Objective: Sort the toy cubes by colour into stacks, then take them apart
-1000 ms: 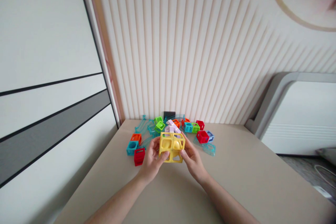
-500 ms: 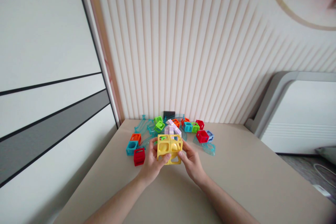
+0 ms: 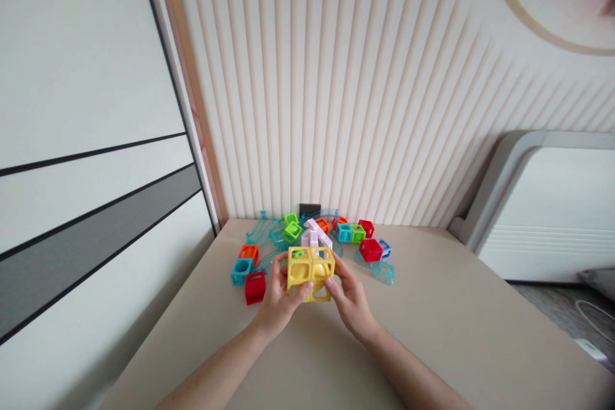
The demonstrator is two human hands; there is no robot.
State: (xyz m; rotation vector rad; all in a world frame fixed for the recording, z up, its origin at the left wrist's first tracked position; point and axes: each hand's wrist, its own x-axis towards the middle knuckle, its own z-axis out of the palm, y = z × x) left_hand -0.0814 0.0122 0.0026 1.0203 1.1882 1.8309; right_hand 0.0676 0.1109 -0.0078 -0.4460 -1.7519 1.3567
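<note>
Two yellow hollow cube blocks [image 3: 311, 262] sit side by side, touching, between my hands above the table's middle. My left hand [image 3: 279, 298] grips the left side, its thumb on the lower front. From the right, my right hand [image 3: 353, 301] holds the other cube, thumb tip near its lower front edge. Fingers behind the blocks are partly hidden. Just past them rest pale lilac blocks [image 3: 317, 234], partly covered by the yellow ones. Beside my left hand lies a red cube block [image 3: 255, 287], near a blue cube [image 3: 241, 271] and an orange cube [image 3: 248, 253].
Green cubes [image 3: 291, 231] and clear teal track pieces [image 3: 263, 227] lie toward the back left. Further right are red cubes [image 3: 371, 250], a light blue cube [image 3: 344, 232] and a clear teal piece [image 3: 383, 273]. A black box [image 3: 310, 209] stands against the ribbed wall [image 3: 307, 77].
</note>
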